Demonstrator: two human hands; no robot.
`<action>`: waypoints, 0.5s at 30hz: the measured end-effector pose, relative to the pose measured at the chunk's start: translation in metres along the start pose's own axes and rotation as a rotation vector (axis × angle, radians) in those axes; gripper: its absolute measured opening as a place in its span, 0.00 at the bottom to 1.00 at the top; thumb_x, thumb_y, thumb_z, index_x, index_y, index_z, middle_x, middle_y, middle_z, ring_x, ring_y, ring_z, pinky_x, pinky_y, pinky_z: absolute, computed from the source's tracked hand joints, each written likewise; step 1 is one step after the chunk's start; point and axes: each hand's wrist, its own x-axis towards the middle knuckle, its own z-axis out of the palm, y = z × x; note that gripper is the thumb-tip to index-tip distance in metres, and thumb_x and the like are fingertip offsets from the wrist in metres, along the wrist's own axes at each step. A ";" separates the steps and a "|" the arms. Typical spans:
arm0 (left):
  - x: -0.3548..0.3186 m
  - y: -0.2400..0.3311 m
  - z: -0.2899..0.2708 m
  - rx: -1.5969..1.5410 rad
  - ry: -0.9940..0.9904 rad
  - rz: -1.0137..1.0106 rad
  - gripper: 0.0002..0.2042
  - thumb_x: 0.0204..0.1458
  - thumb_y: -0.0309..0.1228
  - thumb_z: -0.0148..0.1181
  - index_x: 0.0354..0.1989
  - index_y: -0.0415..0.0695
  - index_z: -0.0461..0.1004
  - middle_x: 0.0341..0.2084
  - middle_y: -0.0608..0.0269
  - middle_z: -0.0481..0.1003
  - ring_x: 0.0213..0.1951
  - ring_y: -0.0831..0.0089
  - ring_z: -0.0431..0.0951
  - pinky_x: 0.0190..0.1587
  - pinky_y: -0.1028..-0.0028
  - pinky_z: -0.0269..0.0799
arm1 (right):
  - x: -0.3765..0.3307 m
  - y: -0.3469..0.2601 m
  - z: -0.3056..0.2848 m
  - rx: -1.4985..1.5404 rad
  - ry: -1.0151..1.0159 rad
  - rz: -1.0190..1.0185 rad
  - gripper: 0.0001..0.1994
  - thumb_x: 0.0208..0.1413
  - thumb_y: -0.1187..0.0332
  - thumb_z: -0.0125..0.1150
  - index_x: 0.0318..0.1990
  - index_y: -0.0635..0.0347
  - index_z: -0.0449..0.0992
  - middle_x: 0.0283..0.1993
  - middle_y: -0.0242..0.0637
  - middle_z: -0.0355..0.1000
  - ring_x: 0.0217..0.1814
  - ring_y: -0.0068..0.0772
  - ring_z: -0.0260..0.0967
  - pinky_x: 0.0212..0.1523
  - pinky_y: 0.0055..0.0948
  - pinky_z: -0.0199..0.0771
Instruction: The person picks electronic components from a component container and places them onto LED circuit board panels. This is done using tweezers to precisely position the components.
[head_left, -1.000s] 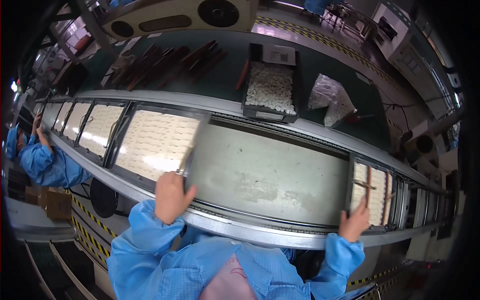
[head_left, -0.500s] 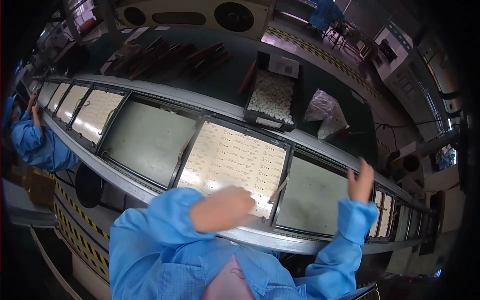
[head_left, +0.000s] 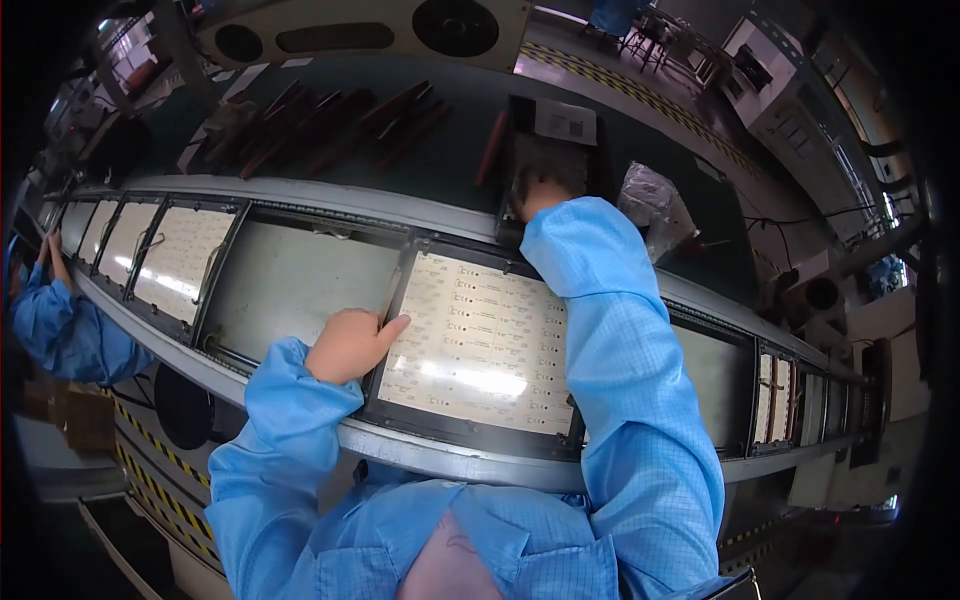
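A pale circuit panel [head_left: 480,345] lies in a black carrier frame [head_left: 455,432] on the conveyor in front of me. My left hand [head_left: 352,343] rests on the panel's left edge, index finger stretched out, the other fingers curled, holding nothing. My right arm in a blue sleeve reaches across the panel to a black tray [head_left: 560,125] of small white parts behind the belt. My right hand [head_left: 545,188] is in that tray, mostly hidden by the sleeve, so its grip cannot be made out.
More framed panels [head_left: 180,262] ride the belt to the left, and another [head_left: 780,400] to the right. A clear plastic bag [head_left: 655,205] lies beside the tray. Dark red strips [head_left: 330,120] lie on the green bench behind. Another person's blue sleeve [head_left: 55,320] is at far left.
The panel has travelled right until it is in front of me. My left hand has come down onto its left edge. My right hand has gone from the belt's near edge up into the parts tray.
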 end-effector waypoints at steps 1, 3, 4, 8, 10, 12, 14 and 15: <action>-0.002 0.002 0.001 0.011 0.009 0.004 0.29 0.59 0.50 0.46 0.26 0.31 0.77 0.24 0.37 0.74 0.31 0.41 0.74 0.39 0.54 0.69 | 0.002 0.002 0.002 -0.003 -0.010 -0.004 0.26 0.60 0.54 0.47 0.64 0.51 0.60 0.62 0.54 0.61 0.63 0.56 0.62 0.61 0.51 0.62; 0.000 -0.004 0.012 -0.019 0.019 0.083 0.29 0.59 0.50 0.45 0.25 0.31 0.77 0.24 0.37 0.74 0.30 0.41 0.74 0.38 0.54 0.69 | 0.003 0.003 -0.004 0.026 -0.042 0.008 0.25 0.61 0.55 0.44 0.64 0.52 0.60 0.63 0.55 0.61 0.61 0.57 0.63 0.60 0.51 0.64; 0.000 -0.005 0.017 -0.042 0.031 0.172 0.29 0.59 0.49 0.45 0.24 0.31 0.76 0.23 0.36 0.74 0.30 0.41 0.74 0.38 0.53 0.68 | 0.004 0.002 0.000 0.027 0.015 -0.003 0.24 0.61 0.57 0.45 0.63 0.54 0.61 0.60 0.55 0.64 0.60 0.56 0.65 0.58 0.52 0.65; 0.013 0.023 0.016 0.024 -0.100 0.184 0.29 0.59 0.49 0.44 0.21 0.32 0.75 0.22 0.38 0.73 0.29 0.41 0.73 0.36 0.52 0.68 | 0.012 0.008 0.003 0.095 -0.067 0.060 0.23 0.60 0.59 0.47 0.62 0.56 0.63 0.58 0.54 0.66 0.61 0.53 0.64 0.57 0.50 0.67; 0.023 0.008 0.017 0.023 -0.044 0.276 0.28 0.60 0.48 0.44 0.22 0.33 0.75 0.23 0.38 0.73 0.29 0.42 0.73 0.36 0.53 0.68 | 0.013 0.007 0.003 0.059 -0.062 0.014 0.20 0.60 0.62 0.48 0.58 0.57 0.67 0.56 0.53 0.68 0.60 0.52 0.65 0.57 0.46 0.68; 0.029 0.009 0.007 -0.100 0.049 0.285 0.25 0.60 0.46 0.45 0.26 0.34 0.76 0.23 0.41 0.74 0.30 0.44 0.74 0.35 0.56 0.68 | 0.014 0.012 -0.005 0.023 -0.087 -0.015 0.18 0.59 0.65 0.49 0.55 0.58 0.70 0.55 0.54 0.69 0.59 0.52 0.66 0.56 0.46 0.69; 0.040 -0.004 0.011 -0.192 0.147 0.225 0.24 0.60 0.45 0.46 0.27 0.33 0.76 0.24 0.42 0.74 0.30 0.46 0.74 0.35 0.58 0.68 | 0.014 0.015 -0.015 -0.036 -0.129 -0.092 0.14 0.56 0.70 0.51 0.48 0.60 0.76 0.52 0.54 0.71 0.56 0.51 0.69 0.54 0.45 0.71; 0.041 -0.011 0.011 -0.279 0.253 0.157 0.23 0.60 0.44 0.47 0.28 0.33 0.76 0.24 0.43 0.75 0.30 0.49 0.75 0.35 0.60 0.68 | 0.010 0.011 -0.028 -0.037 -0.134 -0.090 0.14 0.56 0.70 0.51 0.48 0.60 0.76 0.52 0.54 0.71 0.56 0.51 0.69 0.54 0.45 0.71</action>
